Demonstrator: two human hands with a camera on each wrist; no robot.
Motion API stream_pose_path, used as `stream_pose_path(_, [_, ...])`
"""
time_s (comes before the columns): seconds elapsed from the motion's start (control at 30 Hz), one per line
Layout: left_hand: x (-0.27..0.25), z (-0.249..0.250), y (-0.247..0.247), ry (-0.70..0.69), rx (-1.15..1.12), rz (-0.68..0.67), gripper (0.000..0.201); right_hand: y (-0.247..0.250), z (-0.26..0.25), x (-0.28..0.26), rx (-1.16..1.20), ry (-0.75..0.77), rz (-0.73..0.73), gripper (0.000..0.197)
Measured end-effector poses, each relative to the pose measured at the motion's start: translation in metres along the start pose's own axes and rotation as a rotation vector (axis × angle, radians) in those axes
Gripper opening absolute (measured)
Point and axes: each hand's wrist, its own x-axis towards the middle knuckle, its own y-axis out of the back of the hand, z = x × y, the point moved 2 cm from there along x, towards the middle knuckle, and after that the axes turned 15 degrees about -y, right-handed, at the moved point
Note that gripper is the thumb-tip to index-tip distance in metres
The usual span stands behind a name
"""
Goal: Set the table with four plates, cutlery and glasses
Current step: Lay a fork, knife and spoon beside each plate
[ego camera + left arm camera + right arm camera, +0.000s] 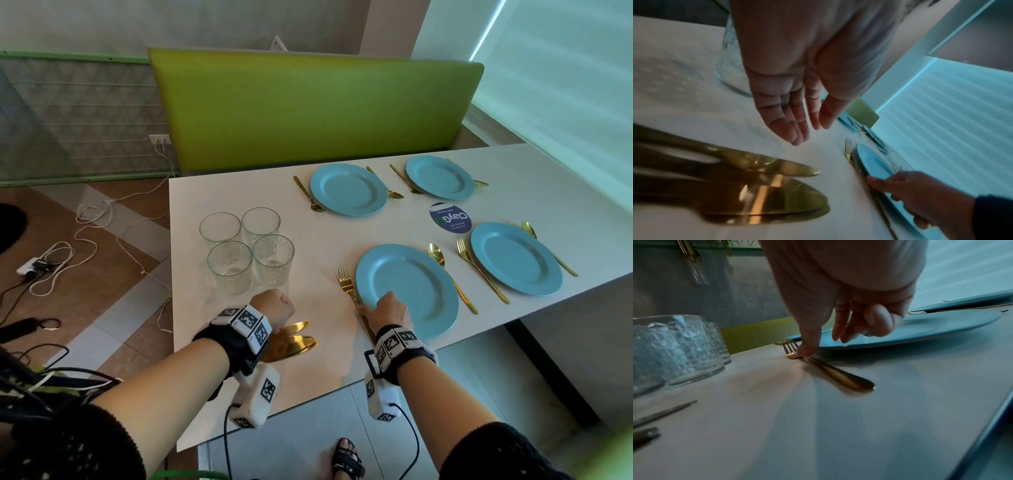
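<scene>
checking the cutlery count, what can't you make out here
Head view: number of knives; the wristband of the left hand covers the handles.
Head view: near fork handle, under the right hand.
Head view: sticker small print, too small.
Left wrist view: knives blurred, cut by left edge.

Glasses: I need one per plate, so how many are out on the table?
4, clustered in a tight square: back-left glass, back-right glass, front-left glass, front-right glass. No others show, and none seems hidden.

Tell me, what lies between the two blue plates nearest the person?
Head view: a gold spoon and a gold fork lie between the left plate and the right plate.
</scene>
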Motion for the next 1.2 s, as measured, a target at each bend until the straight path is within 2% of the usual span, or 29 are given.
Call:
stream_pose_path(0.07, [-0.008,-0.008,0.004,-0.003,0.257,-0.05,0.007,0.0,0.002,-0.005,0.004,0.041,-0.001,0.055])
stream_pose_path(0.17, [-0.018,-0.029,0.006,0.058,0.482,-0.135,0.058,0.002,0.004,-0.016,-0.003,0.115,-0.001,0.048])
stream_pose_path(0.23, [-0.028,-0.041,0.007,0.083,0.626,-0.205,0.069,0.003,0.006,-0.025,-0.033,0.154,-0.007,0.042])
stream_pose_path(0.33, [-0.037,-0.055,0.005,0.036,0.748,-0.255,0.055,-0.001,0.007,-0.043,-0.105,0.228,0.002,0.035])
stream_pose_path(0.47, [-0.043,-0.068,0.002,-0.094,0.816,-0.238,0.036,-0.012,0.009,-0.064,-0.088,0.331,-0.031,0.031])
stream_pose_path(0.77, [-0.042,-0.067,-0.001,-0.206,0.985,-0.351,0.035,-0.031,0.015,-0.072,-0.049,0.383,-0.037,0.025])
stream_pose_path(0.97, [-0.046,-0.062,-0.005,-0.287,1.02,-0.339,0.034,-0.033,0.019,-0.07,-0.087,0.381,-0.023,0.021])
stream_pose_path(1.2, [-0.044,-0.064,-0.014,-0.26,1.032,-0.291,0.037,-0.035,0.018,-0.074,-0.096,0.389,-0.054,0.018])
